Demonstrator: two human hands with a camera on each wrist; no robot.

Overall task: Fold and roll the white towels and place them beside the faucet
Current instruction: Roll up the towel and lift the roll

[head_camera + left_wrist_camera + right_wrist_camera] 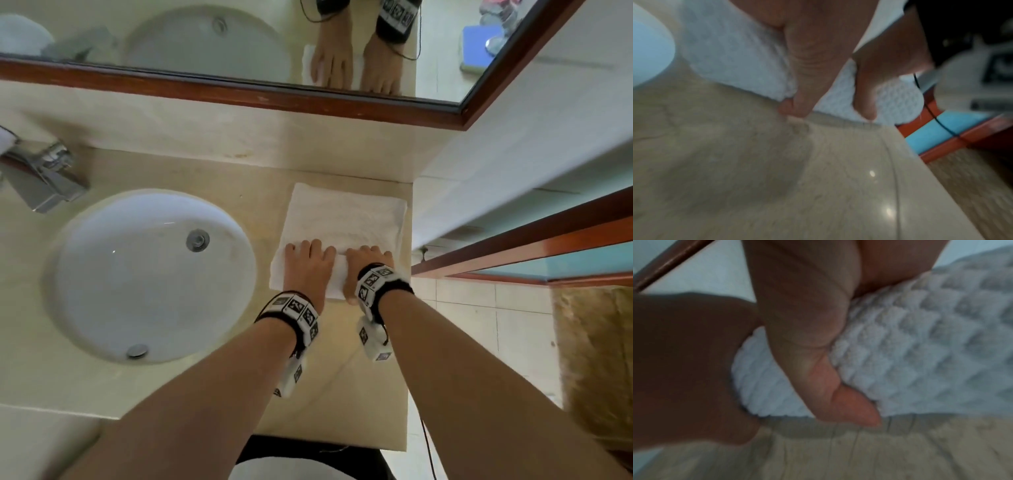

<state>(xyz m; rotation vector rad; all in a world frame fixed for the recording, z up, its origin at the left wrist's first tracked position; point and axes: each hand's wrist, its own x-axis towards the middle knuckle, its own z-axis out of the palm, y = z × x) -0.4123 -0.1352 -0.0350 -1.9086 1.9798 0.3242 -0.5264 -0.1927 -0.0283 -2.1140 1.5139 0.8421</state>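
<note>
A white towel (346, 216) lies folded into a strip on the beige counter (342, 377), to the right of the sink. Its near end is rolled up. My left hand (308, 267) and right hand (366, 263) sit side by side on that roll, fingers curled over its top. In the left wrist view the left hand (809, 65) has its thumb tucked under the towel (731, 53) at the roll's near edge. The right hand (807, 337) also has its thumb hooked under the towel (920, 345). The chrome faucet (44, 174) stands far left, behind the basin.
The round white sink (150, 274) fills the counter's left half. A wood-framed mirror (239, 89) runs along the back wall. The counter ends just right of the towel, with tiled floor (479, 325) below. Something white (5, 138) shows at the left edge behind the faucet.
</note>
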